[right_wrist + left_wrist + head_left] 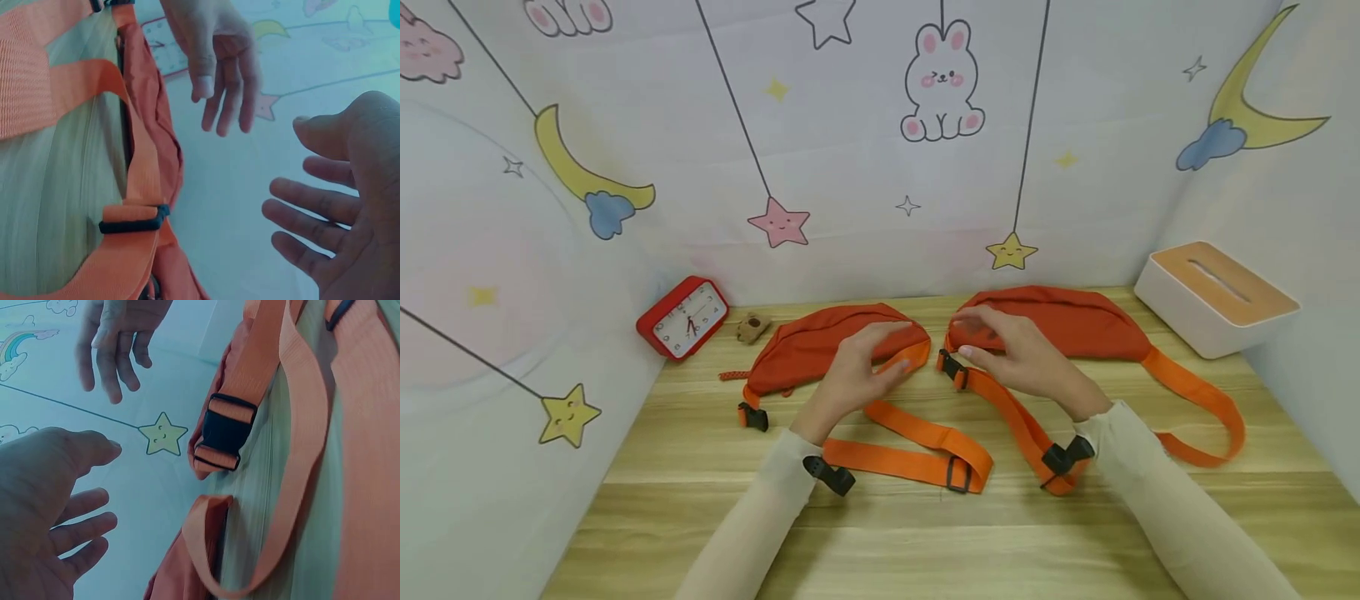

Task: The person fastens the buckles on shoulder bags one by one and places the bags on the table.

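Note:
Two red-orange waist bags with bright orange straps lie side by side on the wooden table. My left hand (pixel 859 367) hovers over the left waist bag (pixel 820 342), fingers loosely bent and apart from the thumb, holding nothing. Above the near left part of the right waist bag (pixel 1067 321) is my right hand (pixel 1026 358), its fingers spread and holding nothing. A black buckle (pixel 225 431) joins strap pieces at the right bag's left end. At the left bag's outer end sits another black buckle (pixel 752 417). The left bag's strap (pixel 895 461) loops toward me through a black slider (pixel 958 473).
A red clock (pixel 685 318) stands at the back left, beside a small brown figure (pixel 751 327). At the back right is a white tissue box (pixel 1213 296) with a wood-coloured top. A printed cloth (pixel 865 167) with stars and rabbits hangs behind the table (pixel 1000 550).

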`<state>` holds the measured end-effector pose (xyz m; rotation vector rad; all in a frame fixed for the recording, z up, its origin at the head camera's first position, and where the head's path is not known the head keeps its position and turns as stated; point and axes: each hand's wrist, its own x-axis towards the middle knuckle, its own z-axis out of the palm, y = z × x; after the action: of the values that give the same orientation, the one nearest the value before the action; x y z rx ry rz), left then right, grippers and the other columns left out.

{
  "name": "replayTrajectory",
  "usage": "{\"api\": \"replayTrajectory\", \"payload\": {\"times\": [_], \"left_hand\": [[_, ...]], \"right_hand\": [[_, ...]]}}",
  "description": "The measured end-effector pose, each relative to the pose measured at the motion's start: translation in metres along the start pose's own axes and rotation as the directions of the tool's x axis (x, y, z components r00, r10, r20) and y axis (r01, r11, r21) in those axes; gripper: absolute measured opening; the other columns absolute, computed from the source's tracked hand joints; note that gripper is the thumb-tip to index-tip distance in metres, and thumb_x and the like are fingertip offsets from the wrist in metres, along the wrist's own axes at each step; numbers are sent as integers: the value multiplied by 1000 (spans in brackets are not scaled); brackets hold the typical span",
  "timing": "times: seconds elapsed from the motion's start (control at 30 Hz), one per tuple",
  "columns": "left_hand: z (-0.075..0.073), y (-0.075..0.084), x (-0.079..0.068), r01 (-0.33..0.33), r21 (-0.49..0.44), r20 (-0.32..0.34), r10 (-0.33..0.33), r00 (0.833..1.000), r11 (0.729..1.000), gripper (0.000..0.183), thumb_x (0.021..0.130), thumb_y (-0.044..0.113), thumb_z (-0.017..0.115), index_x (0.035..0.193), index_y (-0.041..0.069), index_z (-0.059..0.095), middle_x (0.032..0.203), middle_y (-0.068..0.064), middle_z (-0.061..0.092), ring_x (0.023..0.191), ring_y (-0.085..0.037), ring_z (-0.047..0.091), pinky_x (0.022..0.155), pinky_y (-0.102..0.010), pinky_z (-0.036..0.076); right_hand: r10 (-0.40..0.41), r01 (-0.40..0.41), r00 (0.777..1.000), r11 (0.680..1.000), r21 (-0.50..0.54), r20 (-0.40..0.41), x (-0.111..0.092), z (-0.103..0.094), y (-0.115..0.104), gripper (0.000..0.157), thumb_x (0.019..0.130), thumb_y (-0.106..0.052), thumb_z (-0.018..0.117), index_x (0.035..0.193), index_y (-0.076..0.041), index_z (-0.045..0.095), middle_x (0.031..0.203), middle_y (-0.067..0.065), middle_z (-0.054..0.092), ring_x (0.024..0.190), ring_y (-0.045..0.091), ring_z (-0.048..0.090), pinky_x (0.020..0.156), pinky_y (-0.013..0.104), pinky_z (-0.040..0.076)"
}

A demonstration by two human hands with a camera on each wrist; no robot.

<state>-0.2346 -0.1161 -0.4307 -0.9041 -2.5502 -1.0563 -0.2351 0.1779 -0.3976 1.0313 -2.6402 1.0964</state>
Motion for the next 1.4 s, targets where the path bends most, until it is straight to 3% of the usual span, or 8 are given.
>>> {"api": "replayTrajectory", "payload": {"times": [0.17,0.5,0.77,0.87,1.0,1.1,1.23,1.4], "left_hand": [[-15,-4,-12,6,32,-9,-6,1000,999,55,99,17,79,151,13,61,149,-12,67,137,-32,65,113,-53,55],[-44,-22,-43,91,64,-11,-91,996,994,57,100,18,78,153,17,60,153,-10,64,137,-35,65,112,-58,55],[-65,-40,-73,100,115,-86,-90,992,988,56,96,14,81,149,15,63,147,-13,68,129,-37,69,105,-60,58],[-72,-46,-82,97,143,-115,-81,990,985,56,94,10,82,147,13,65,145,-15,70,128,-38,69,104,-61,57],[-82,-51,-95,115,155,-135,-94,986,981,56,91,6,84,144,9,66,143,-17,71,134,-40,66,107,-63,55],[-88,-54,-105,132,167,-138,-110,984,977,55,91,5,83,144,7,66,142,-18,71,134,-41,65,108,-64,54],[-95,-55,-119,173,185,-133,-150,980,967,55,93,7,83,145,7,65,142,-19,70,135,-43,64,109,-65,53],[-100,-58,-136,210,202,-142,-184,973,957,55,92,7,83,144,5,65,142,-20,70,132,-42,65,107,-63,53]], "right_hand": [[-21,21,1000,1000,1,-4,3,3,-5,47,106,-24,71,149,-9,59,135,12,73,123,33,71,97,54,61],[-74,73,997,997,35,27,5,15,-15,49,105,-20,71,149,-3,58,146,14,68,131,35,69,110,56,56],[-54,49,997,995,82,59,10,30,-28,47,106,-24,70,150,-9,59,146,10,69,134,32,66,111,55,55],[-57,51,995,995,80,76,13,37,-34,47,107,-24,69,150,-10,58,146,9,69,115,28,70,102,49,58],[-77,70,994,995,76,80,16,47,-40,47,106,-24,70,149,-10,59,142,9,70,109,26,69,95,46,57],[-88,78,992,991,104,92,19,55,-45,47,106,-24,70,148,-7,59,141,12,70,127,34,66,105,53,55],[-81,61,988,987,150,135,21,65,-50,47,107,-25,68,149,-5,58,145,15,66,132,39,63,109,61,53],[-43,13,980,989,148,196,23,76,-56,49,108,-27,66,151,-6,55,150,15,63,136,35,60,115,60,48]]}}
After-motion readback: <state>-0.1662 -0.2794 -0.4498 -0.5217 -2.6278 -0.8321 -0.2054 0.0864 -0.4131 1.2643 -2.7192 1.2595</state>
